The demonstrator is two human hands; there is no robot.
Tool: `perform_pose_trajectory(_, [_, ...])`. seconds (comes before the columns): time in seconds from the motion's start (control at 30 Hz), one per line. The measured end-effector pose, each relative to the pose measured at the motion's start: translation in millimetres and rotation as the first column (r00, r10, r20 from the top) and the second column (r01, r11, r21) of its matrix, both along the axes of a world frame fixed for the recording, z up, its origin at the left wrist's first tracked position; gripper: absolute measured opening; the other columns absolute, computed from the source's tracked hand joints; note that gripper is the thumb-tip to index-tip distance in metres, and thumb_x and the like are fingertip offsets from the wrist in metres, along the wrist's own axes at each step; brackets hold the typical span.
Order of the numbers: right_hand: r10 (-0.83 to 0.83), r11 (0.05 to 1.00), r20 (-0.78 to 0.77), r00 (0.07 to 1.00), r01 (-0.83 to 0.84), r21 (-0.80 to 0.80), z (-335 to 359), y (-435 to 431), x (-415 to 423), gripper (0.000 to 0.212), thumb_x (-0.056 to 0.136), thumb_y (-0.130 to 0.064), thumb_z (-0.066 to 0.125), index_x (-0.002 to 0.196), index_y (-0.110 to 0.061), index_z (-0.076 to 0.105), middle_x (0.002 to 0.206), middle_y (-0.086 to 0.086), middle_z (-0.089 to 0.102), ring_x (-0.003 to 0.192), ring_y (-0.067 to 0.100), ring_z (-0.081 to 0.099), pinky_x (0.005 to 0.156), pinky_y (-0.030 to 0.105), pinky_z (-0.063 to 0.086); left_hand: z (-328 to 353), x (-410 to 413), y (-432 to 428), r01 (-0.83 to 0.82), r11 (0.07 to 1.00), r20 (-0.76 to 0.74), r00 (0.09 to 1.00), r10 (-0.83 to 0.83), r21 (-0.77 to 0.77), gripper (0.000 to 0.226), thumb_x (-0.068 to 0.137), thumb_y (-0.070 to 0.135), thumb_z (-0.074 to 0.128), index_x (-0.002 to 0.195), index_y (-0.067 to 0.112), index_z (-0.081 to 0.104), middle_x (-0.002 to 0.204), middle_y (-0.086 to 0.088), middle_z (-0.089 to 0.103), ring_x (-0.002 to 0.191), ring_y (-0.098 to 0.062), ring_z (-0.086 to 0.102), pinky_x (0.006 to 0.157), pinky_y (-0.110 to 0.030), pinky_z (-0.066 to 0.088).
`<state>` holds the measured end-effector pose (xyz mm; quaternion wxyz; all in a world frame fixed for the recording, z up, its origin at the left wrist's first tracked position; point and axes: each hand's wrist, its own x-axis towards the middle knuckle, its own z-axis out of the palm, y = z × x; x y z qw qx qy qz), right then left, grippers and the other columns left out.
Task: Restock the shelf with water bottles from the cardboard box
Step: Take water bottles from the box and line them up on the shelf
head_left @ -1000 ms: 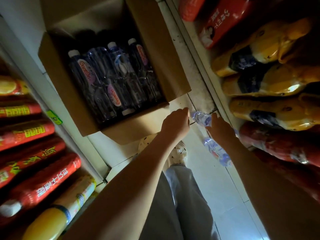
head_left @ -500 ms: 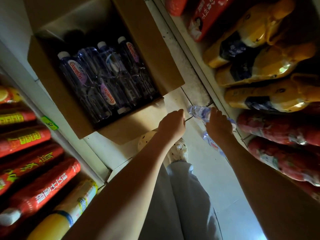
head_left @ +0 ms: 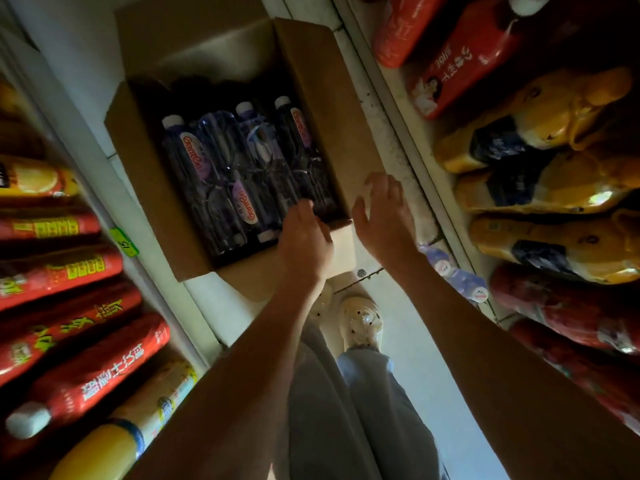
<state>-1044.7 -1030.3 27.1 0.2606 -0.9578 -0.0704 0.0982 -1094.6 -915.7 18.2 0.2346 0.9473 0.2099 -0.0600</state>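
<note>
Cardboard lies just under both our hands. Our left hand (head_left: 304,244) hangs over the near right corner of the cardboard box (head_left: 145,188), back toward us. Its fingers (head_left: 300,211) bend loosely down toward the bottles, and we see nothing in its grip. Whether the tips touch a bottle we cannot tell. Our right hand (head_left: 384,216) hovers beside it above the box's right flap, fingers spread wide and palm down, holding nothing.

Inside the open box the water bottles (head_left: 242,174) lie packed side by side, with white caps and purple labels, most caps pointing away from us. Two more water bottles on the floor (head_left: 453,273) lie to the right of our right forearm, against the foot of the right shelf.

Below the hands we see a pale shoe (head_left: 360,323) and light trousers on the tiled floor (head_left: 433,393). On the left shelf lie red bottles (head_left: 69,341) with a yellow one nearest us, and a green price tag (head_left: 124,242) is stuck to its edge. On the right shelf lie orange bottles (head_left: 554,133) and more red packs.
</note>
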Motion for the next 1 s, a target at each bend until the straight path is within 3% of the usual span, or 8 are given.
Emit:
perform_pose_trajectory(0.1, [0.15,0.979,-0.275,0.95,-0.104,0.175,-6.6,58.9,14.2,0.031,0.093,-0.02,0.048,0.12,-0.005,0.047,0.118,0.018,0.055,0.105,0.031,0.055,0.086,0.045,0.05,-16.2,-0.1,46.8,-0.118,0.968,-0.154,0.976,0.154,0.22,0.053,0.085,0.035,0.062,0.126,0.003,0.051,0.118,-0.019,0.058,0.104,-0.03,0.059,0.083,-0.036,0.052])
perform_pose_trajectory(0.2, [0.217,0.976,-0.616,0.757,-0.164,0.142,-30.4,104.5,13.3,0.051,0.091,-0.027,0.051,0.137,-0.01,0.038,0.134,0.019,0.051,0.121,0.037,0.05,0.1,0.043,0.043,-31.9,-3.9,74.0,-0.146,0.957,-0.285,0.934,0.217,0.251,0.073,0.081,0.041,0.066,0.137,0.007,0.033,0.126,-0.019,0.048,0.11,-0.032,0.051,0.089,-0.038,0.048])
perform_pose_trajectory(0.3, [0.216,0.965,-0.761,0.612,-0.252,0.072,-47.3,129.1,-0.2,0.05,0.094,-0.035,0.048,0.134,-0.004,0.048,0.136,0.021,0.05,0.123,0.035,0.049,0.099,0.036,0.041,-34.0,-5.3,86.0,-0.079,0.912,-0.302,0.929,0.214,0.403,0.069,0.07,0.043,0.072,0.123,0.013,0.04,0.117,-0.014,0.059,0.098,-0.028,0.058,0.079,-0.034,0.049])
perform_pose_trajectory(0.37, [0.162,0.971,-0.81,0.564,-0.236,0.03,-54.0,137.5,-9.4,0.053,0.095,-0.043,0.045,0.129,-0.003,0.052,0.131,0.022,0.054,0.119,0.036,0.052,0.096,0.037,0.043,-34.3,-8.7,98.2,-0.191,0.885,-0.27,0.907,0.324,0.424,0.07,0.071,0.044,0.071,0.124,0.015,0.037,0.125,-0.017,0.056,0.103,-0.034,0.058,0.083,-0.04,0.048])
perform_pose_trajectory(0.57, [0.047,0.96,-0.927,0.372,0.241,0.145,-59.7,141.1,-3.4,0.073,0.063,-0.034,0.08,0.128,-0.012,0.056,0.125,0.011,0.061,0.112,0.028,0.056,0.101,0.04,0.044,-14.4,-8.3,111.1,-0.326,0.93,-0.356,0.86,0.366,0.17,0.092,0.072,0.051,0.069,0.142,0.017,0.021,0.149,-0.017,0.021,0.13,-0.038,0.029,0.106,-0.049,0.025])
perform_pose_trajectory(0.67, [0.04,0.859,-0.945,0.325,0.472,0.198,-36.9,142.9,1.8,0.038,0.079,-0.031,0.072,0.108,-0.007,0.065,0.118,0.017,0.065,0.116,0.034,0.056,0.093,0.041,0.049,1.0,-0.9,116.5,-0.359,0.933,-0.398,0.852,0.34,0.027,0.078,0.079,0.033,0.064,0.142,0.021,0.021,0.148,-0.015,0.019,0.133,-0.036,0.025,0.11,-0.049,0.025])
perform_pose_trajectory(0.83, [-0.032,0.787,-0.942,0.335,0.589,0.183,23.3,161.0,30.7,0.046,0.087,-0.044,0.059,0.116,-0.008,0.058,0.115,0.013,0.064,0.106,0.028,0.061,0.09,0.039,0.052,46.0,15.0,117.4,-0.233,0.966,-0.365,0.913,0.179,-0.109,0.069,0.091,0.022,0.055,0.148,0.026,0.016,0.154,-0.013,0.019,0.139,-0.033,0.024,0.112,-0.045,0.03])
perform_pose_trajectory(1.0, [-0.159,0.896,-0.741,0.652,0.41,0.168,144.2,129.0,72.6,0.047,0.078,-0.051,0.058,0.106,-0.013,0.063,0.096,0.001,0.054,0.059,0.011,0.05,0.042,0.013,0.038,137.7,48.1,118.5,-0.016,0.986,-0.14,0.99,-0.007,-0.163,0.083,0.087,0.017,0.064,0.15,0.026,0.011,0.157,-0.013,0.011,0.14,-0.03,0.027,0.108,-0.041,0.038])
